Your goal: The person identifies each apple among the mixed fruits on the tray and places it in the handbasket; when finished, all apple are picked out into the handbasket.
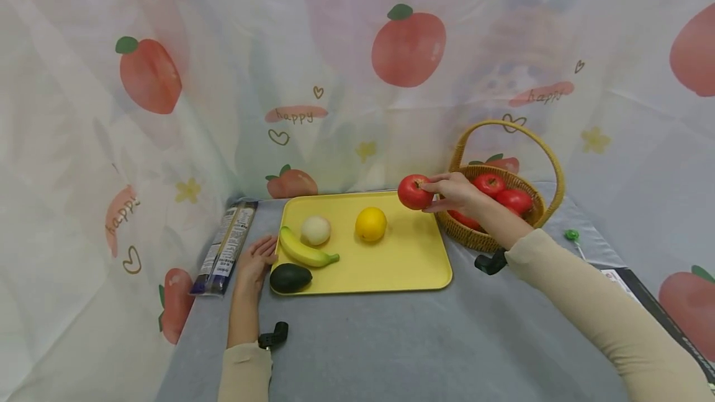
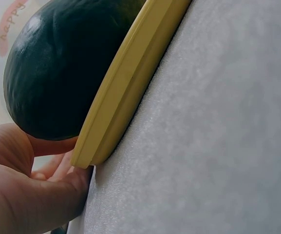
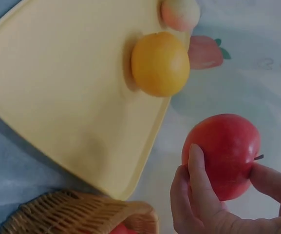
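Note:
My right hand pinches a red apple between thumb and fingers, above the far right part of the yellow tray. In the right wrist view the apple's stem shows beside the thumb. My left hand rests against the tray's left edge with relaxed fingers, its fingertips right at the rim. Close to it lie a dark green avocado at the tray's front left corner and a banana. A pale, pink-tinged peach sits behind the banana. Near the tray's middle is a yellow-orange orange.
A wicker basket with a tall handle and several red apples stands right of the tray, beneath my right forearm. Long printed packages lie left. A green lollipop-like item lies on the right. A printed curtain hangs behind the table.

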`<state>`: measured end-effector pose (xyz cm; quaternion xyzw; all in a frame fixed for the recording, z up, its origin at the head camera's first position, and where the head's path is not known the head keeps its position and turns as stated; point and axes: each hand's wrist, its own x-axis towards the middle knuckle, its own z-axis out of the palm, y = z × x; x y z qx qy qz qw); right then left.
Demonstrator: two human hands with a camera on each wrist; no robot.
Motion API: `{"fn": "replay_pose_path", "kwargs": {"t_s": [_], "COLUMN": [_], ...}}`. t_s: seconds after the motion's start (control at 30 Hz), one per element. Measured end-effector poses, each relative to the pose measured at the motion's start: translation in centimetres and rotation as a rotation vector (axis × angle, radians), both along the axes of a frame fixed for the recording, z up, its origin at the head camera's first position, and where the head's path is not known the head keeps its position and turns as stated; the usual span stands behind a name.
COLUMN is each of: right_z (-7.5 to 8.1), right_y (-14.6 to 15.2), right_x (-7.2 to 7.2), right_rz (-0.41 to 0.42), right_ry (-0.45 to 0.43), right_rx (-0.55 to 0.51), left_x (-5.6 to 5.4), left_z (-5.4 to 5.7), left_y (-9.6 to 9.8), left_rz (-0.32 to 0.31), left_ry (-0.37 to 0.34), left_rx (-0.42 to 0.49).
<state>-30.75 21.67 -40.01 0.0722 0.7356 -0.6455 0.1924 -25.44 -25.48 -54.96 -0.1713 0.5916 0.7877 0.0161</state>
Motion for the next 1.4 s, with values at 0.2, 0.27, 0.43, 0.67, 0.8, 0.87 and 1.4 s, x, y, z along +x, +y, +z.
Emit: {"fn": "replay_pose_path", "kwargs": {"t_s": [0.2,0.27,0.43,0.67,0.8,0.87,1.4], "right_z": [-0.1,0.0,0.0,-0.4,-0.4,-0.4,0.1], "right_y": [1.7,2.2,3.4,5.2,6.0,6.4,8.9], "right_x": [0.1,0.2,0.0,0.1,0.1,0.1,0.4], "right_rz": [-0.025,-0.029,-0.052,-0.075,-0.077,-0.078,-0.079], "right_ry": [-0.013,-0.018,-0.026,-0.013,0.002,0.01,0.01], "right_rx": [-0.043,-0.051,-0.075,0.008,0.036,0.027,-0.023], "left_x": [-0.2,-0.2,-0.2,-0.1,0.0,0.0,0.3], "left_z": [-0.6,-0.8,-0.8,-1.0,-1.1,-0.9,-0.1], "left_y": [-0.1,-0.1,-0.2,-0.2,-0.2,-0.2,-0.3], "left_rz": [-0.003,-0.002,-0.007,-0.016,-0.022,-0.024,-0.037], "left_ry": [0.009,0.011,0.018,0.014,0.006,0.012,-0.003], "left_rx": [-0.007,-0.01,-0.013,-0.036,-0.035,-0.035,0.026]}}
